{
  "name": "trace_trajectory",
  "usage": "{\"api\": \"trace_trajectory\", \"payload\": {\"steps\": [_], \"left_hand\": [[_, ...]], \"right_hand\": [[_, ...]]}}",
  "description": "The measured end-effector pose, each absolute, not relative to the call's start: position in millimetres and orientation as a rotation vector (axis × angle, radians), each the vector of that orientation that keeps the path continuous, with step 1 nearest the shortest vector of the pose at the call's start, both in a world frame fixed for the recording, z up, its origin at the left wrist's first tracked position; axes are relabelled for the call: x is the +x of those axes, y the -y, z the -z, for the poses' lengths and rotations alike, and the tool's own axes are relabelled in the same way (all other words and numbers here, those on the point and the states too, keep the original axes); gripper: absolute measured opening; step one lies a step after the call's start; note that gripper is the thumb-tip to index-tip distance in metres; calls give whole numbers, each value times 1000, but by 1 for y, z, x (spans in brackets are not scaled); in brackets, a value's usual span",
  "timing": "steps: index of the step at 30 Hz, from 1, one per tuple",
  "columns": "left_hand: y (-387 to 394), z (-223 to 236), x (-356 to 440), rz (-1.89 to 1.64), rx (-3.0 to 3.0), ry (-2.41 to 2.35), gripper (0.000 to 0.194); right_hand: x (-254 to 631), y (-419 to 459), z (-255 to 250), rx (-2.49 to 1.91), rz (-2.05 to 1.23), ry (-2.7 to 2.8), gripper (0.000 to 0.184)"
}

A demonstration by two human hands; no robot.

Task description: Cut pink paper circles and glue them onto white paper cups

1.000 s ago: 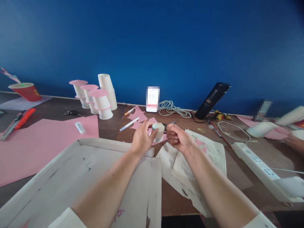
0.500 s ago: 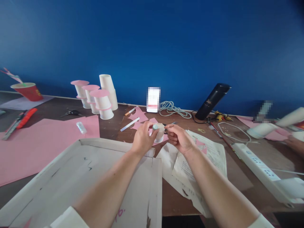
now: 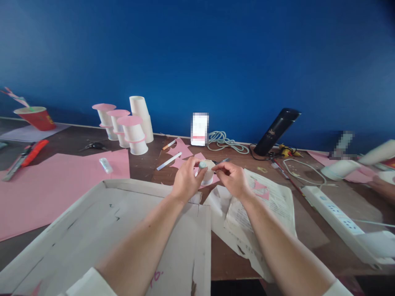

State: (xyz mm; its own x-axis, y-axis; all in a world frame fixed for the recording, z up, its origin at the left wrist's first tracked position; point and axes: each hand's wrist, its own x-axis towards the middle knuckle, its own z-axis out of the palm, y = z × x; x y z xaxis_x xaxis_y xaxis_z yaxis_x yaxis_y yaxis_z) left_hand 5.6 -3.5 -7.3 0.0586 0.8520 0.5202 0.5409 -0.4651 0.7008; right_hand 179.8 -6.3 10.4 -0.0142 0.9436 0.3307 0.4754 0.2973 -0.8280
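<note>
A white paper cup (image 3: 209, 178) stands upside down between my two hands, its lower side on pink paper. My left hand (image 3: 187, 179) is closed on a small pale green thing with a round end (image 3: 202, 165), held against the cup's left side; its kind cannot be made out. From the right, my right hand (image 3: 231, 176) reaches the cup's top edge with thumb and forefinger pinched together. Whatever is between those fingertips is too small to see. Cut pink paper scraps (image 3: 182, 149) and a white pen (image 3: 169, 161) lie just beyond my left hand.
Stacked cups with pink discs (image 3: 129, 121) stand at back left. A large white box lid (image 3: 92, 230) fills the front left, beside pink sheets (image 3: 46, 185). A utility knife (image 3: 26, 158), phone (image 3: 199, 129), black flask (image 3: 274, 131) and power strip (image 3: 335, 222) surround the work. Another person's hand (image 3: 384, 185) shows far right.
My right hand has shifted slightly left, and its fingers have drawn in closer at the cup's top edge. My left hand stays nearly still with the pale green thing.
</note>
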Motion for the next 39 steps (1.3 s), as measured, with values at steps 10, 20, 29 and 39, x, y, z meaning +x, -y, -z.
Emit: {"api": "trace_trajectory", "payload": {"steps": [10,20,29,39], "left_hand": [[4,7,6,-1359,2006,-1383,18],[4,7,6,-1344,2005,-1411,17],[5,6,6,-1352,2005,-1410,17],[5,7,5,-1341,1999,-1418,20]], "right_hand": [[183,5,-12,-1347,-651,1571,12],[188,0,-11,-1341,-921,1399,12],[183,3,-10,-1354,-602,1626,16],[183,2,-8,-1400,-516,1635,16]]}}
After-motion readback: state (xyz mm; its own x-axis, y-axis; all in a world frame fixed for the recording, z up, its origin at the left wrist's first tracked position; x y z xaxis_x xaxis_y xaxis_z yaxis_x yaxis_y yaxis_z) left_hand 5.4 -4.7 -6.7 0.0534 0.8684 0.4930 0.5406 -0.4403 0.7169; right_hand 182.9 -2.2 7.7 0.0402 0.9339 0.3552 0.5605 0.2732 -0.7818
